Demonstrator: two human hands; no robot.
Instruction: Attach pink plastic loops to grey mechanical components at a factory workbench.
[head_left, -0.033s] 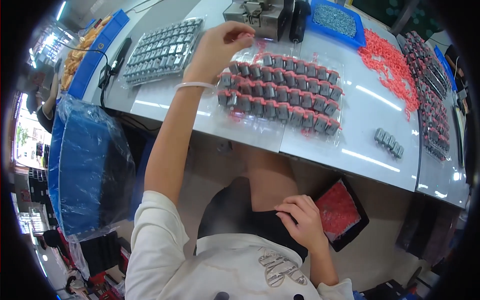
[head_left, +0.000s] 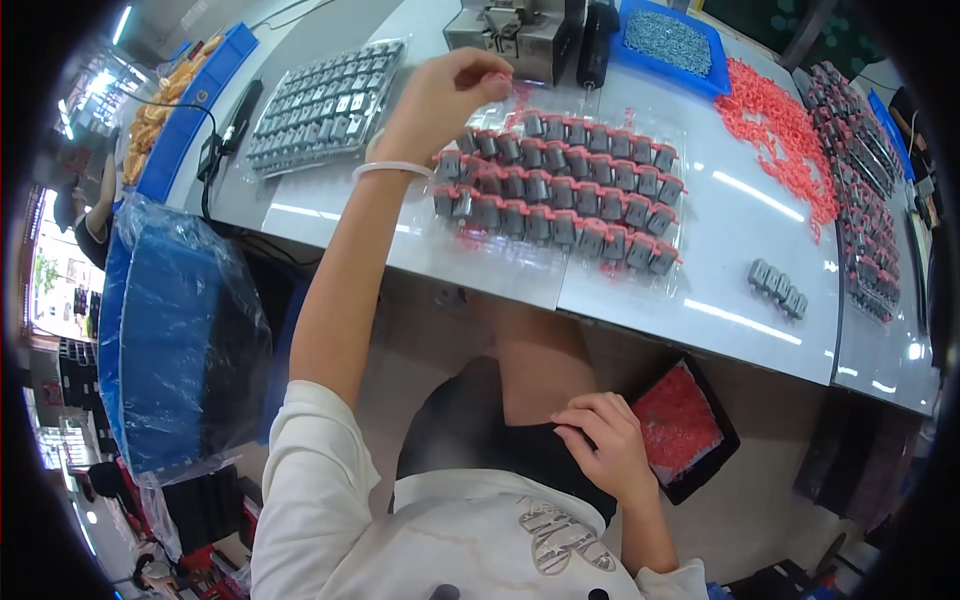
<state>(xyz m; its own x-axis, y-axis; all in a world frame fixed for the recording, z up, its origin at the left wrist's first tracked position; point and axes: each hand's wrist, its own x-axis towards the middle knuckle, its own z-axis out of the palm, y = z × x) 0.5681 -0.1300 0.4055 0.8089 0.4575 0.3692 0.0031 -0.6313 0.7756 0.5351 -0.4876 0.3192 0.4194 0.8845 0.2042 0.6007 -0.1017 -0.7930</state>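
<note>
I have the left hand [head_left: 440,100] out over the table [head_left: 715,225], thumb and fingertips closed on what looks like a small pink piece [head_left: 494,76]; it sits just in front of the metal device [head_left: 512,42], beyond the near-left corner of the clear tray [head_left: 510,248]; whether piece and device touch, I can't tell.

Right hand [head_left: 605,430] is down by the lap, fingers loosely bent and thumb a little apart; I see nothing in it.

Progress, my read: the grey parts [head_left: 590,200] fill rows across the clear tray, pink showing along them, so that batch looks mostly done; the left tray [head_left: 325,105] holds grey parts with no pink I can make out, so those look untouched; a short grey row [head_left: 777,287] lies apart at right, likewise without visible pink; the pink heap [head_left: 780,140] is large, so plenty is left; whether each pink bit is fully seated, too small to judge.
</note>
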